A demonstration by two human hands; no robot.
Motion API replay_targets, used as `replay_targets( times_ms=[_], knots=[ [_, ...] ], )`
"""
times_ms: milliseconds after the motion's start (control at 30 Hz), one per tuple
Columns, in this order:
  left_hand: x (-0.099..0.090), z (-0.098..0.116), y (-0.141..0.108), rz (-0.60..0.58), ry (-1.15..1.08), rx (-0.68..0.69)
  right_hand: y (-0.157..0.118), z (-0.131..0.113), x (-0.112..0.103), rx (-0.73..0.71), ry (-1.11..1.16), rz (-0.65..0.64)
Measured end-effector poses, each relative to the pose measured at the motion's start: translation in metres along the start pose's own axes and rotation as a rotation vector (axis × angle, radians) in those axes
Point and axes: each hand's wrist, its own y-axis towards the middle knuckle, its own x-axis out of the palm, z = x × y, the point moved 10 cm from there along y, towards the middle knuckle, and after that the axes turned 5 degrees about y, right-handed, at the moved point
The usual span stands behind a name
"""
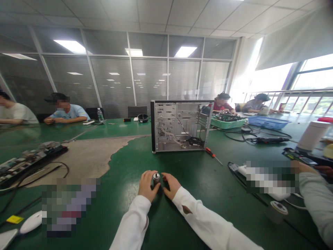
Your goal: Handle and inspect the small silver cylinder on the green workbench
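In the middle of the green table, my left hand [147, 185] has its fingers and thumb around a small grey metal cylinder [156, 178] that stands upright, a short stub showing on its top. My right hand [170, 184] is just to the right of it, fingers curved and apart, with nothing in them. A small gap shows between the right fingertips and the cylinder. Beyond both hands stands an open computer case [182, 126], its inside facing me, with loose cables in it. An orange-handled screwdriver [213, 155] lies by the case's right corner.
Left are circuit boards [33, 161] and a bare patch [88, 156] of torn table covering. To the right are a white power strip [270, 184], a roll [277, 211], green [229, 122] and blue baskets [267, 122]. A co-worker's sleeve [313, 198] reaches in; several people sit around.
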Motion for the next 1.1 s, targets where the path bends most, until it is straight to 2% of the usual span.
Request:
replay_targets(
  times_ms=[133, 233, 400, 500, 667, 833, 967, 1100],
  knots=[
    [0.006, -0.006, 0.000, -0.049, -0.025, -0.046, -0.001, -0.001, -0.001, 0.003, 0.000, 0.004],
    [0.012, -0.012, -0.001, -0.078, -0.146, -0.096, -0.001, -0.003, -0.002, 0.003, -0.010, 0.004],
    [0.019, -0.037, -0.006, 0.010, -0.426, -0.281, -0.002, -0.008, -0.005, -0.011, -0.001, 0.006],
    [0.028, -0.047, -0.008, 0.011, -0.614, -0.361, -0.004, -0.016, -0.008, -0.038, 0.046, 0.000],
    [0.035, -0.046, -0.009, 0.001, -0.902, -0.427, -0.006, -0.038, -0.013, -0.126, 0.162, -0.020],
    [0.033, -0.042, -0.015, 0.053, -1.143, -0.559, -0.009, -0.045, -0.017, -0.132, 0.212, -0.009],
    [0.040, -0.037, -0.021, 0.069, -1.416, -0.680, -0.012, -0.048, -0.021, -0.148, 0.259, 0.068],
    [0.050, -0.035, -0.024, 0.023, -1.547, -0.753, -0.014, -0.053, -0.025, -0.201, 0.288, 0.153]
  ],
)
